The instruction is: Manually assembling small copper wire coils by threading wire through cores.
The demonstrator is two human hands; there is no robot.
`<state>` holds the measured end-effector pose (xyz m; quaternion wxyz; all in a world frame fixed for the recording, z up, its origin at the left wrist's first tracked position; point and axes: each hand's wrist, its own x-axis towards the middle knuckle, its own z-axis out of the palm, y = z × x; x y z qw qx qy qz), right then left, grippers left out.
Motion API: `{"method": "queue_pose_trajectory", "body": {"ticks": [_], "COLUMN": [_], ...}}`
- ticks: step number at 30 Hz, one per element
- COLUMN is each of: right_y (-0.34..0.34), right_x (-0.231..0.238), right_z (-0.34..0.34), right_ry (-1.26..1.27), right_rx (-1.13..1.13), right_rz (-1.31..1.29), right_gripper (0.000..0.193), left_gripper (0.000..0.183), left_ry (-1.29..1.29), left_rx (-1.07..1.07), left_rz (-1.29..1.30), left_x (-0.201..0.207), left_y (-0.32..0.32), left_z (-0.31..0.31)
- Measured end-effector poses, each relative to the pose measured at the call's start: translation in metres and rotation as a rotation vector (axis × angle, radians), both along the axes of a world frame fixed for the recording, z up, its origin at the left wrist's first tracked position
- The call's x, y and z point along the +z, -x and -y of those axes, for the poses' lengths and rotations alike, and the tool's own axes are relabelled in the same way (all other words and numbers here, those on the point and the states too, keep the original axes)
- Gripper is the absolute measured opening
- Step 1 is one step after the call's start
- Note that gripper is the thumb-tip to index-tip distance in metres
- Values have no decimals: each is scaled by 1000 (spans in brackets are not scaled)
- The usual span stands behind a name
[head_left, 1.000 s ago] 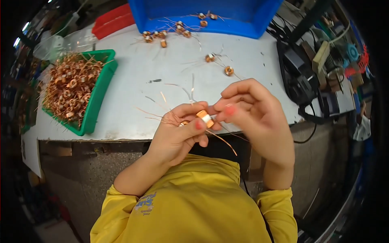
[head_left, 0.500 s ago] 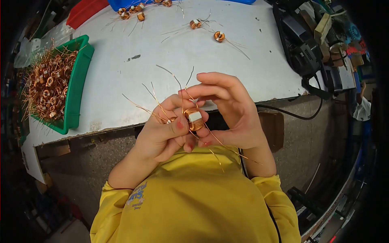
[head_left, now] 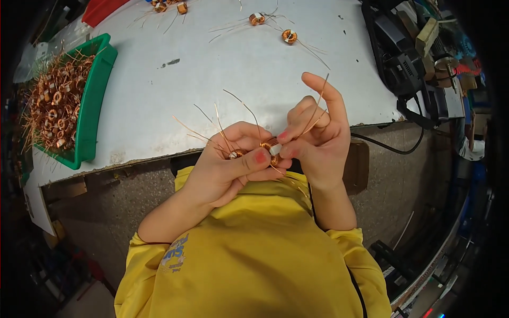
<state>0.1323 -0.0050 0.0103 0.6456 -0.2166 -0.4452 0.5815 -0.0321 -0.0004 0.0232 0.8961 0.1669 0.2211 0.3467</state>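
Above my lap, my left hand (head_left: 228, 159) is closed on a copper-wound toroidal coil (head_left: 273, 148) with a white patch on its side. A second copper coil (head_left: 235, 154) sits tucked in the same hand beside the thumb, its long wire leads fanning up and left. My right hand (head_left: 318, 140) pinches the first coil's right edge with thumb and fingertip, its index finger raised. Two wire leads (head_left: 319, 103) rise past the right fingers; whether the fingers also grip them is hard to tell.
A green tray (head_left: 93, 100) heaped with wire-leaded coils stands at the table's left. Loose coils (head_left: 289, 36) lie farther back on the white table (head_left: 196, 90). Near a red bin (head_left: 101, 10) are a few more. Black equipment (head_left: 397, 74) with a cable occupies the right end.
Both hands and the held coil have moved right. The right hand has closed from a loosely spread pose into a pinch at the coil, and its leads now point up-right. The view has shifted slightly.
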Motion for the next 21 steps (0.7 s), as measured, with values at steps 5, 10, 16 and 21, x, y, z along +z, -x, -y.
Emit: {"method": "queue_pose_trajectory", "body": {"ticks": [5, 10, 16, 21], "right_y": [-1, 3, 11, 11], "right_x": [-9, -12, -10, -21], "right_z": [6, 15, 16, 13], "right_ry": [77, 89, -5, -63], "right_rx": [20, 63, 95, 53], "right_rz": [56, 193, 229, 72], "right_gripper": [96, 101, 104, 102], "left_gripper": [28, 26, 24, 24], "left_ry": [-4, -22, -13, -5], "left_rx": [7, -31, -17, -1], "left_rz": [15, 95, 37, -44], "left_x": [-6, -17, -19, -16], "left_y": [1, 7, 7, 7], "left_z": [1, 4, 7, 10]}}
